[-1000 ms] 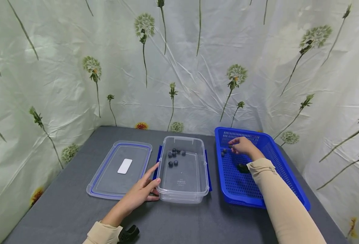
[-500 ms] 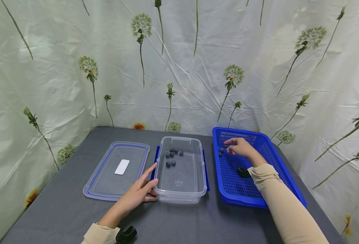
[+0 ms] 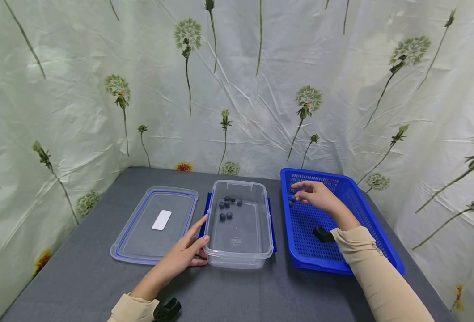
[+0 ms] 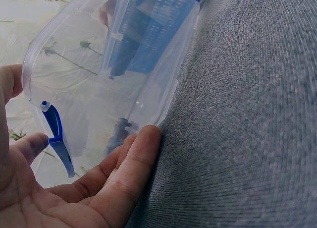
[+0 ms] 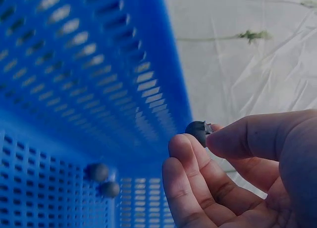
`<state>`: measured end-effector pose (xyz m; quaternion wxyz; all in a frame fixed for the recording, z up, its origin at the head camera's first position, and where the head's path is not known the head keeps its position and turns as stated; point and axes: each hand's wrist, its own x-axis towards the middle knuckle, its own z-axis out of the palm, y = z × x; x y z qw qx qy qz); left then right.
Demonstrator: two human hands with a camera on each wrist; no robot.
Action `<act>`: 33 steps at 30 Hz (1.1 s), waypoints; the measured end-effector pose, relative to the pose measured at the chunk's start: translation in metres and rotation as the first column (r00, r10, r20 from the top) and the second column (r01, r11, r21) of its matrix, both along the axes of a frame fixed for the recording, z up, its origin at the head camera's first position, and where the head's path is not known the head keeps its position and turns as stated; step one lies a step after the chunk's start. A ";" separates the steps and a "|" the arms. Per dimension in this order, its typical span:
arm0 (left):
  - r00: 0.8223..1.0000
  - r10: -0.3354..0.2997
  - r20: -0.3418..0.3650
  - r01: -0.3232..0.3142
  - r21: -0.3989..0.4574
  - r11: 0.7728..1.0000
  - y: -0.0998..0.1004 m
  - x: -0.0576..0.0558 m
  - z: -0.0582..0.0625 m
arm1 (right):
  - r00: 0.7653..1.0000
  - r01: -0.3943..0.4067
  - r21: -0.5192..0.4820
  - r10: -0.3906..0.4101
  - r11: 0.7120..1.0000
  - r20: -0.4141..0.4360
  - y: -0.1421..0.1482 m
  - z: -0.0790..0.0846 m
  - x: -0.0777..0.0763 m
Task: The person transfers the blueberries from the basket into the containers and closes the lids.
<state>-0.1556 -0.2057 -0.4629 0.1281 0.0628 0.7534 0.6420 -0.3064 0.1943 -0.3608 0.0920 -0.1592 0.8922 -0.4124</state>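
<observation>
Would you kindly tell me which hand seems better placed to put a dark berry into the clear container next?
Probably the right hand: it pinches a dark berry over the blue basket, while the left hand rests against the side of the clear container.

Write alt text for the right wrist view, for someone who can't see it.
A right hand pinches a dark berry beside the slotted wall of a blue basket. Two more berries sit close together inside it. A pale sheet with a printed plant hangs behind.
</observation>
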 end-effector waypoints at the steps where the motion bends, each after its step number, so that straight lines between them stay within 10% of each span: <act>1: 1.000 -0.001 0.000 0.001 0.000 1.000 0.000 0.000 0.000 | 1.000 -0.010 -0.007 0.010 1.000 -0.004 -0.001 0.001 0.002; 33: 0.999 -0.022 -0.025 0.022 0.010 1.000 -0.002 -0.001 -0.001 | 0.987 -0.135 -0.142 0.146 0.981 0.069 -0.075 0.003 0.032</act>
